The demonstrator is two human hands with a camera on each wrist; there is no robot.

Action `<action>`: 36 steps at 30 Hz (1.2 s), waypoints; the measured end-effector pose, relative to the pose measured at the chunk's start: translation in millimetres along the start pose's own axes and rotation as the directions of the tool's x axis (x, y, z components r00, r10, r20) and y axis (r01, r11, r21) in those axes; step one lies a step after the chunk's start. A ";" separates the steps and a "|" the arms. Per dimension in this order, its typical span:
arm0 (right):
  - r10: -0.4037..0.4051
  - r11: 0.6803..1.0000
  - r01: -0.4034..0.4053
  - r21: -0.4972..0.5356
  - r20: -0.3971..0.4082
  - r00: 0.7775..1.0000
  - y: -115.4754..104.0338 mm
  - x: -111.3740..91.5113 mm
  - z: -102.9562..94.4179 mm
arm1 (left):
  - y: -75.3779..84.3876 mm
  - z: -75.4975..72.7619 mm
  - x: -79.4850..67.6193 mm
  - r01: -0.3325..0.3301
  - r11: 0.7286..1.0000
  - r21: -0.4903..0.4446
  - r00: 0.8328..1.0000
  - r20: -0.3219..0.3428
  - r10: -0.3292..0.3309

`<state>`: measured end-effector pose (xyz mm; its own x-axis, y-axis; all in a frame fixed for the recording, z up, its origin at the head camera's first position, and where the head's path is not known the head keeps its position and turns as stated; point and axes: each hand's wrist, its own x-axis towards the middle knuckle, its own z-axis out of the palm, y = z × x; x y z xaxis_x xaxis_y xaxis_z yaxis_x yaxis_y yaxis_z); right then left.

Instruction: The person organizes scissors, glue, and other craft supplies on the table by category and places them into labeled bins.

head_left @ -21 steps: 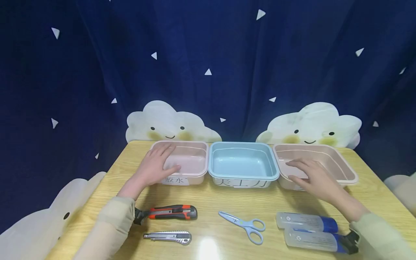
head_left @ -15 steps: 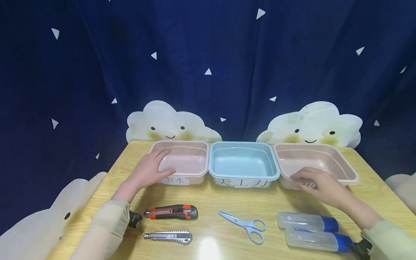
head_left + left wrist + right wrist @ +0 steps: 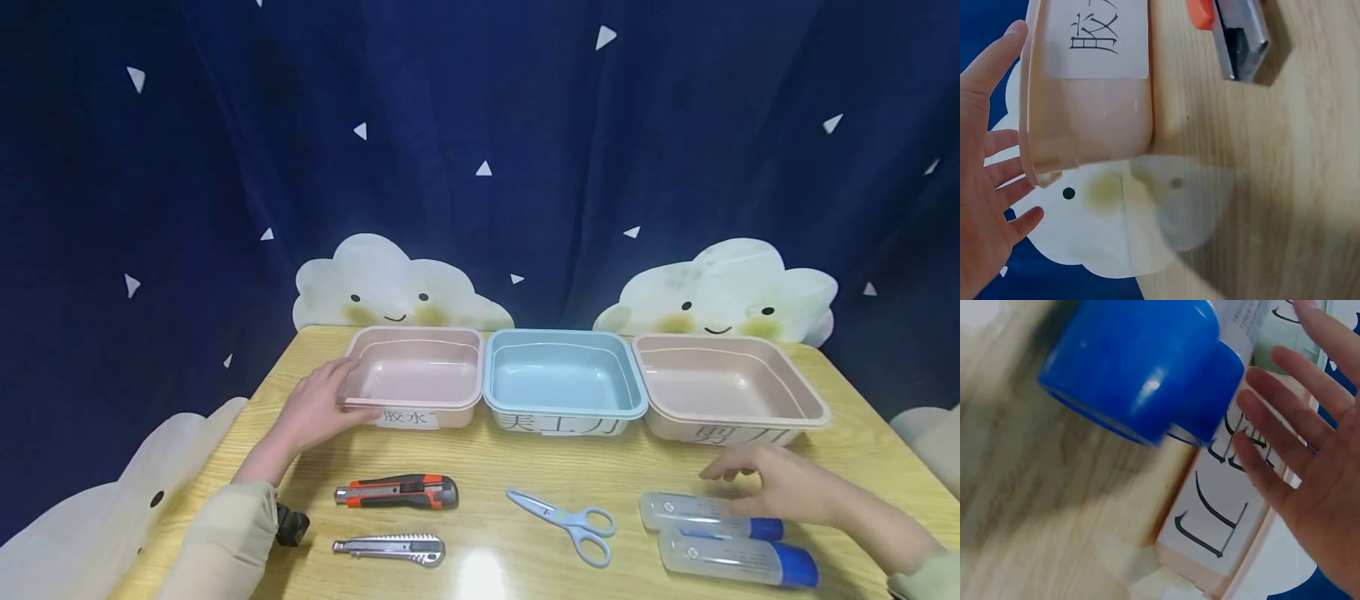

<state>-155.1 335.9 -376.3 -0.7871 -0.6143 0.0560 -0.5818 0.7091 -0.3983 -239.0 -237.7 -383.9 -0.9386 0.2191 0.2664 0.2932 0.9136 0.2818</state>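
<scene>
At the left corner of the left pink basket [image 3: 425, 333], my left hand [image 3: 311, 412] has its fingers spread by the rim. In the left wrist view the fingers [image 3: 1005, 169] lie beside the rim; whether they touch it I cannot tell. My right hand [image 3: 795, 485] hovers over two clear glue bottles with blue caps, the far bottle [image 3: 675, 510] and the near bottle [image 3: 720, 557]. Its fingers [image 3: 1279, 431] are loosely extended and hold nothing. Blue scissors [image 3: 573, 521] lie mid-table. To their left lie a red-and-black utility knife [image 3: 397, 492] and a silver utility knife [image 3: 393, 547].
A blue basket [image 3: 566, 335] stands between the left pink basket and a right pink basket [image 3: 735, 343], all in a row with paper labels on their fronts. They stand on a wooden table [image 3: 480, 454]. Behind it hangs a dark blue curtain [image 3: 420, 192] with white triangles and clouds.
My right hand has drawn back from the right pink basket to above the glue bottles. My left hand has moved out leftward from over the left basket to its corner.
</scene>
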 end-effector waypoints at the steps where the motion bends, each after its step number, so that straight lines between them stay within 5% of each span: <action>1: 0.002 1.000 -0.003 0.027 0.034 0.999 1.5 -1.1 1.7 | -0.8 0.8 -0.5 0.008 1.000 -0.008 1.000 -0.002 -0.008; 7: -0.004 0.992 -0.015 0.124 0.156 0.988 5.7 -3.0 10.8 | -4.2 5.1 -4.0 0.043 0.998 -0.051 0.999 -0.008 -0.044; 17: 0.035 0.986 -0.075 0.146 0.255 0.966 6.7 -1.6 10.4 | -12.3 11.3 -9.4 0.074 0.993 -0.087 0.997 0.021 -0.072; 23: 0.022 0.993 -0.049 0.103 0.247 0.969 5.4 2.9 11.8 | -14.5 12.1 -9.9 0.082 0.992 -0.097 0.997 0.014 -0.081; 29: -0.015 1.000 0.018 -0.020 0.159 0.987 -2.8 15.0 7.1 | -16.4 11.8 -7.7 0.113 0.981 -0.156 0.994 0.019 -0.112; 36: -0.027 0.987 0.036 -0.157 0.059 0.998 -29.4 45.3 -2.4 | -16.4 12.8 -4.2 0.134 0.941 -0.311 0.991 0.046 -0.126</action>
<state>-174.1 288.1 -359.8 -0.7574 -0.6528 0.0124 -0.6349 0.7318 -0.2478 -242.1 -249.2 -401.4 -0.9755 0.1173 0.1862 0.2063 0.7821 0.5880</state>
